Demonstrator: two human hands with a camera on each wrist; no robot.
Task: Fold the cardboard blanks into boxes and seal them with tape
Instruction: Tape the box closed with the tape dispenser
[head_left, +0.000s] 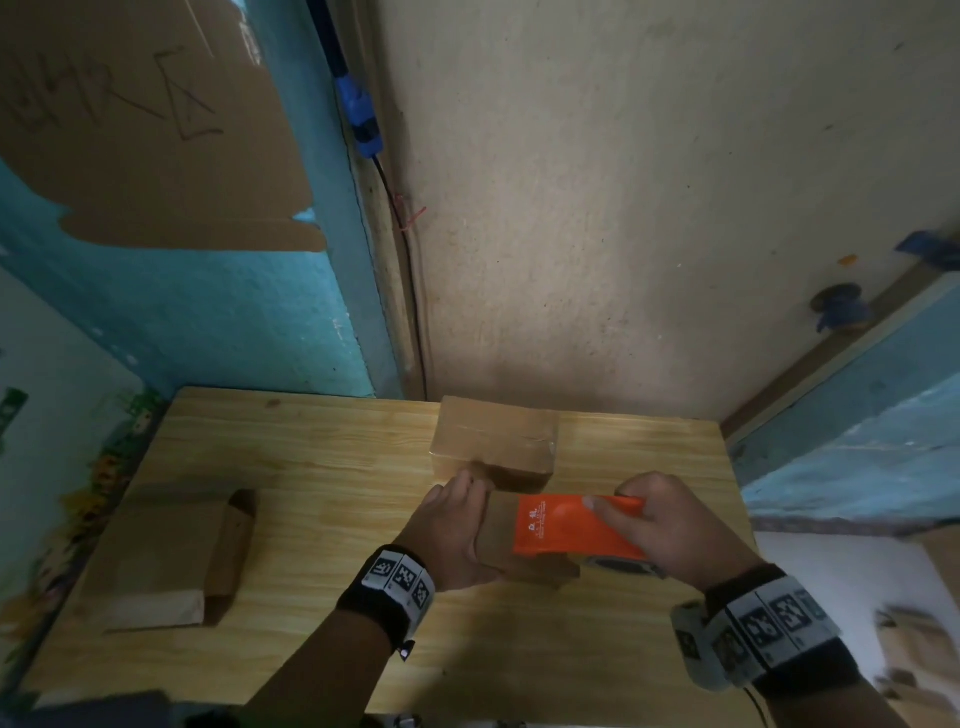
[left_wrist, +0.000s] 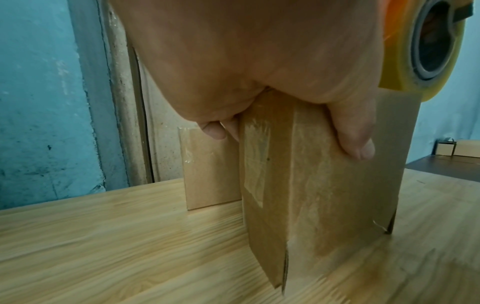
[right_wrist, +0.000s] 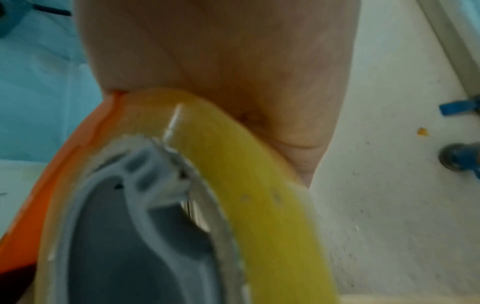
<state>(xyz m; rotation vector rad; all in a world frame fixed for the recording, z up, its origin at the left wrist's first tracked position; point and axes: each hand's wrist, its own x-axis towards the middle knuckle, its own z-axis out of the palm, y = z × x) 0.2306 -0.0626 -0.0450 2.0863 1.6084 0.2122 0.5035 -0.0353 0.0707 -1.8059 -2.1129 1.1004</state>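
My left hand (head_left: 457, 525) grips a small folded cardboard box (head_left: 498, 540) standing on the wooden table (head_left: 322, 467); the thumb (left_wrist: 353, 142) lies on one face and the fingers (left_wrist: 213, 130) curl round the far side. My right hand (head_left: 670, 525) holds an orange tape dispenser (head_left: 566, 527) on top of that box. Its yellowish tape roll (left_wrist: 405, 51) shows beside my left hand, and the roll (right_wrist: 233, 164) fills the right wrist view. A taped, closed box (head_left: 496, 444) stands just behind. A flat cardboard blank (head_left: 176, 561) lies at the table's left.
The table stands in a corner, with a blue wall (head_left: 208, 322) to the left and a beige wall (head_left: 623, 208) behind. A black cable (head_left: 410, 291) runs down the corner. More cardboard pieces (head_left: 914, 639) lie off the table at lower right.
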